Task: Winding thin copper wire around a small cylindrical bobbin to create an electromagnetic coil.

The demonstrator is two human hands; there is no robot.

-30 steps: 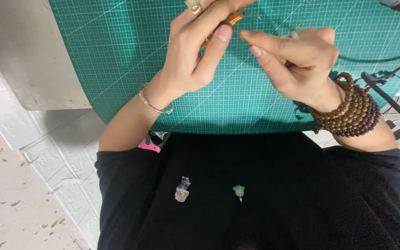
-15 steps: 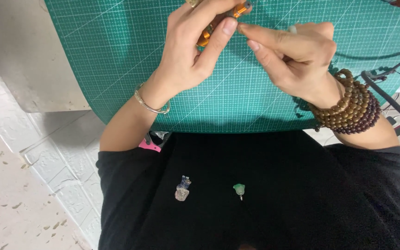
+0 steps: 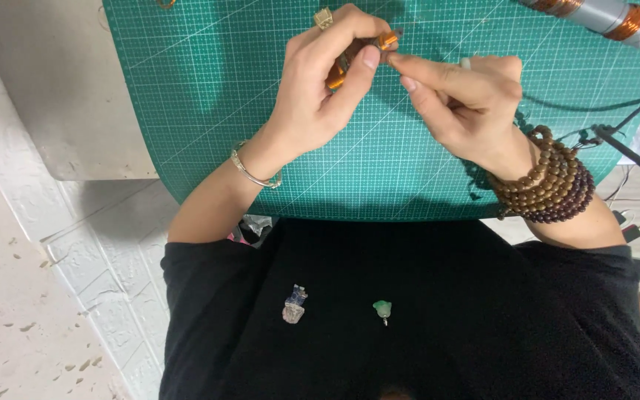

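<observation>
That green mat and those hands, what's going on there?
A person is working over a green cutting mat. The left hand grips a small orange spool, and the right hand pinches at its tip with thumb and finger. Whether a wire runs between them is too fine to tell. Another orange spool lies at the mat's far edge.

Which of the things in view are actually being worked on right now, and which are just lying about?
In use:
- left hand gripping the small orange-wrapped piece
- right hand pinching at its tip
- green cutting mat beneath

Lying about:
- copper-wound spool
- black cables
- pale pendant and green pendant on the black fabric
</observation>
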